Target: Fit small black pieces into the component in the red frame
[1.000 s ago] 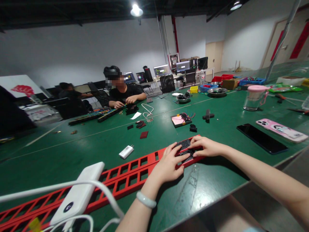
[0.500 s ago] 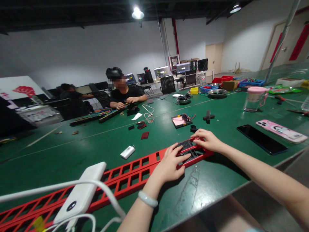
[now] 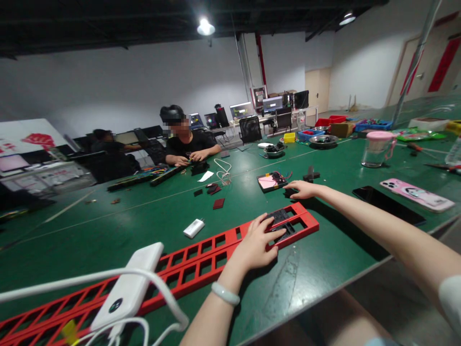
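Red frame (image 3: pixel 230 242) lies lower centre on the green worktop (image 3: pixel 144 218), left hand (image 3: pixel 255 245) flat on its black insert. Right hand (image 3: pixel 304 190) has left the frame, now open, touching a small black part (image 3: pixel 288 193) further up.

Both hands were bare, with no gloves and no rings that could be made out, the left hand (image 3: pixel 256 247) and the right hand (image 3: pixel 304 189) alike showing short, unpainted nails. Around the left wrist sat a smooth, pale greenish-white bangle (image 3: pixel 225 293), rounded and glossy, a single unbroken ring without clasp or markings. Both forearms were uncovered along their whole visible length, and only at the lower right edge of the head view did a small patch of white sleeve (image 3: pixel 450 302) show on the right arm.
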Available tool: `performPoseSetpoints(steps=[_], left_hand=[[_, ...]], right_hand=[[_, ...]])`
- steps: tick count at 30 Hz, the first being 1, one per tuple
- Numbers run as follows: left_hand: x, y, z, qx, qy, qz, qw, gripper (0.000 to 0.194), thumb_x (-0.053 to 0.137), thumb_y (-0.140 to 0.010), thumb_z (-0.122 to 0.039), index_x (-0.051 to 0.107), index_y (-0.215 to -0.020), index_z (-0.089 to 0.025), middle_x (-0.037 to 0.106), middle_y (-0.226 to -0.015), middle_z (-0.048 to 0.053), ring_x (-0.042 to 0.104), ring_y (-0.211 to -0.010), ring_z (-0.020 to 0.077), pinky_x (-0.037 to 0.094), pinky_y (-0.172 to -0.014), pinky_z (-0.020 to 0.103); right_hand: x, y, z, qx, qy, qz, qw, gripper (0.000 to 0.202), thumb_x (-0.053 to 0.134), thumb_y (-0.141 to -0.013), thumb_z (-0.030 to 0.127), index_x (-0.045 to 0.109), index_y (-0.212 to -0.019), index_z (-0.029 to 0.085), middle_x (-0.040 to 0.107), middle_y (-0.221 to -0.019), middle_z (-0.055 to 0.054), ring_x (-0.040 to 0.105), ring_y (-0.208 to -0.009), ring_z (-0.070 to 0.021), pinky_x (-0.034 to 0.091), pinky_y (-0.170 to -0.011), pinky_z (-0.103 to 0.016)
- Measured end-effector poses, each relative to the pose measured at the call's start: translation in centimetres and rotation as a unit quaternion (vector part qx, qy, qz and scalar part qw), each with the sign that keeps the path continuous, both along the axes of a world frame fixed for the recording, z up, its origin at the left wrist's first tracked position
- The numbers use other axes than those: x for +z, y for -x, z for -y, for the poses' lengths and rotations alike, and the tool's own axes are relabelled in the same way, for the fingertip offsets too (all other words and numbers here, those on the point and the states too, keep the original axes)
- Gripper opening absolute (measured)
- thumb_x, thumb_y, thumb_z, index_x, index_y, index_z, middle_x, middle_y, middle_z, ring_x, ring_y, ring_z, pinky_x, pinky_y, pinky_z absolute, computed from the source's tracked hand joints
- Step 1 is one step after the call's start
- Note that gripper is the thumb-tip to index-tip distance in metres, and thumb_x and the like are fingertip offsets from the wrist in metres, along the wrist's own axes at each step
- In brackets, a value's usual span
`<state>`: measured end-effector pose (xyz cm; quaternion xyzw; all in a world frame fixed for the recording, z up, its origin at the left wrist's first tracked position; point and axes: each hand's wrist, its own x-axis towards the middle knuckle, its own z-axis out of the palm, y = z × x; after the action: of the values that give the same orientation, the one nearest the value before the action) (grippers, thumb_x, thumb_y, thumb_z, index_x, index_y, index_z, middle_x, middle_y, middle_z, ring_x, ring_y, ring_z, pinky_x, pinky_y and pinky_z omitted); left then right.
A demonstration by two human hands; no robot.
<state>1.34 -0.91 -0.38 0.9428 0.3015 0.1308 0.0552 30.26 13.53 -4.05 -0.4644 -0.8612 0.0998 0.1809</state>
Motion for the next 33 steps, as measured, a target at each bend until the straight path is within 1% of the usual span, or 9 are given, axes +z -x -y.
performPoseSetpoints(steps=[6, 11, 15, 19, 22, 25, 28, 30, 33], left_hand=[[0.0, 0.0, 0.0, 0.001, -0.001, -0.006, 1.0, 0.052, 0.059, -0.072, -0.018, 0.053, -0.123, -0.029, 0.037, -0.139, 0.006, 0.02, -0.132, 0.0316, 0.024, -0.105, 0.053], [0.0, 0.0, 0.1, 0.002, -0.002, -0.006, 1.0, 0.053, 0.059, -0.072, -0.018, 0.053, -0.123, -0.029, 0.037, -0.139, 0.006, 0.02, -0.132, 0.0316, 0.024, -0.105, 0.053], [0.1, 0.0, 0.2, 0.003, -0.002, -0.004, 1.0, 0.052, 0.059, -0.072, -0.018, 0.053, -0.123, -0.028, 0.036, -0.139, 0.006, 0.02, -0.132, 0.0313, 0.025, -0.105, 0.053], [0.1, 0.0, 0.3, 0.002, -0.002, -0.003, 1.0, 0.051, 0.058, -0.073, -0.019, 0.053, -0.123, -0.028, 0.036, -0.139, 0.006, 0.019, -0.133, 0.0309, 0.025, -0.105, 0.053], [0.1, 0.1, 0.3, 0.0, -0.007, -0.006, 1.0, 0.052, 0.057, -0.072, -0.017, 0.053, -0.122, -0.029, 0.035, -0.14, 0.006, 0.019, -0.133, 0.0307, 0.025, -0.104, 0.053], [0.2, 0.0, 0.5, -0.002, -0.022, -0.017, 1.0, 0.055, 0.057, -0.072, -0.017, 0.05, -0.125, -0.029, 0.035, -0.14, 0.007, 0.02, -0.132, 0.0311, 0.024, -0.104, 0.054], [0.4, -0.3, 0.8, -0.003, -0.04, -0.035, 0.999, 0.064, 0.055, -0.071, -0.017, 0.04, -0.132, -0.027, 0.035, -0.14, 0.008, 0.02, -0.132, 0.0313, 0.021, -0.105, 0.055], [0.4, -0.7, 1.1, -0.007, -0.048, -0.048, 0.998, 0.069, 0.054, -0.071, -0.015, 0.035, -0.135, -0.026, 0.034, -0.141, 0.007, 0.019, -0.133, 0.0308, 0.019, -0.106, 0.054], [0.4, -1.3, 1.4, -0.018, -0.048, -0.065, 0.997, 0.067, 0.052, -0.072, -0.015, 0.034, -0.136, -0.025, 0.034, -0.142, 0.006, 0.019, -0.133, 0.0301, 0.017, -0.108, 0.053]], right_hand=[[-1.0, 1.3, -0.8, -0.014, -0.011, -0.002, 1.0, 0.03, 0.06, -0.073, 0.026, 0.069, -0.099, 0.016, 0.064, -0.107, -0.01, 0.059, -0.099, -0.0234, 0.043, -0.089, -0.03], [-1.1, 1.4, -0.2, -0.028, -0.023, -0.018, 0.999, 0.019, 0.061, -0.069, 0.022, 0.071, -0.084, 0.016, 0.067, -0.091, -0.008, 0.061, -0.086, -0.0207, 0.045, -0.079, -0.027], [-1.1, 1.3, 0.7, -0.038, -0.036, -0.044, 0.998, 0.013, 0.066, -0.065, 0.022, 0.071, -0.075, 0.015, 0.065, -0.093, -0.008, 0.059, -0.087, -0.0201, 0.045, -0.079, -0.026], [-0.6, 1.0, 1.9, -0.072, -0.069, -0.085, 0.991, 0.016, 0.062, -0.071, 0.024, 0.07, -0.08, 0.014, 0.06, -0.099, -0.011, 0.056, -0.091, -0.0205, 0.044, -0.082, -0.03], [0.4, 1.0, 3.0, -0.093, -0.089, -0.114, 0.985, 0.028, 0.056, -0.076, 0.025, 0.065, -0.1, 0.013, 0.06, -0.086, -0.008, 0.055, -0.079, -0.0179, 0.044, -0.075, -0.03], [1.3, 1.5, 4.4, -0.048, -0.079, -0.164, 0.982, 0.041, 0.054, -0.078, 0.025, 0.056, -0.118, 0.017, 0.056, -0.077, -0.002, 0.051, -0.067, -0.0136, 0.043, -0.064, -0.026], [1.7, 2.2, 6.1, 0.016, -0.037, -0.238, 0.971, 0.031, 0.056, -0.077, 0.026, 0.062, -0.107, 0.019, 0.054, -0.083, -0.003, 0.05, -0.067, -0.0116, 0.043, -0.061, -0.024], [1.6, 2.6, 7.2, 0.044, 0.013, -0.278, 0.959, 0.027, 0.06, -0.075, 0.029, 0.064, -0.099, 0.018, 0.054, -0.092, -0.005, 0.053, -0.076, -0.0131, 0.045, -0.063, -0.024], [1.2, 2.7, 8.5, 0.083, 0.107, -0.31, 0.941, 0.036, 0.069, -0.068, 0.032, 0.061, -0.1, 0.017, 0.054, -0.101, -0.006, 0.055, -0.084, -0.0152, 0.047, -0.065, -0.025]])
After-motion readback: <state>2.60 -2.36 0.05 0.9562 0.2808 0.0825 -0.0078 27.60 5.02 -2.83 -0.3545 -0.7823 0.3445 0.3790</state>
